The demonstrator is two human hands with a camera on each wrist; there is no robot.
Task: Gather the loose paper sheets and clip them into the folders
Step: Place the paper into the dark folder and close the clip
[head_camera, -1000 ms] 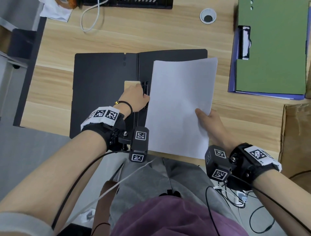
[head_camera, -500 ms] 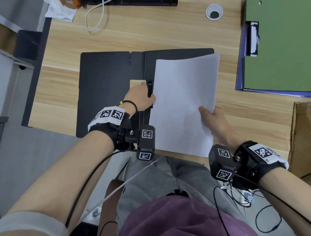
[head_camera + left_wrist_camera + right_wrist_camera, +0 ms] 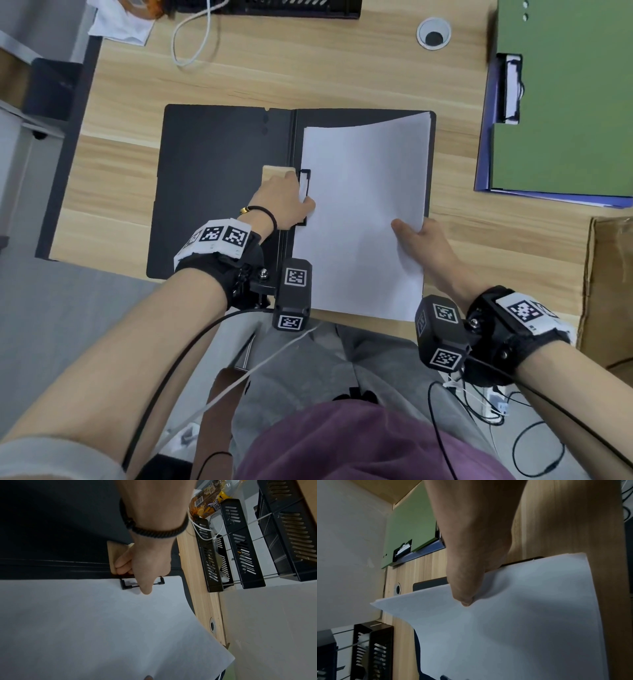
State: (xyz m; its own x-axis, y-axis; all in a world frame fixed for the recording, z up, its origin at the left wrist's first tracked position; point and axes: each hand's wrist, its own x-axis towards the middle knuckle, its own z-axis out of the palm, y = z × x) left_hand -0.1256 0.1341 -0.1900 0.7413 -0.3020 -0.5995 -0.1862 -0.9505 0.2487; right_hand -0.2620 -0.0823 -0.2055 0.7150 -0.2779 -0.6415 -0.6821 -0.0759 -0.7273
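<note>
With the left hand (image 3: 286,198) gripping the black wire clip (image 3: 142,584) at the open black folder (image 3: 222,178) spine, centre frame, the right hand (image 3: 424,246), pinching the white paper sheets (image 3: 363,219), should square their edge fully underneath before release.

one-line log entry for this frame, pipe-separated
step: seating paper | left hand: grips clip lever | right hand: pinches paper stack | black folder: open flat | green folder: aside

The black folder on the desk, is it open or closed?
Open. The black folder lies spread flat, both covers showing, with the white paper sheets lying over its right half.
</note>
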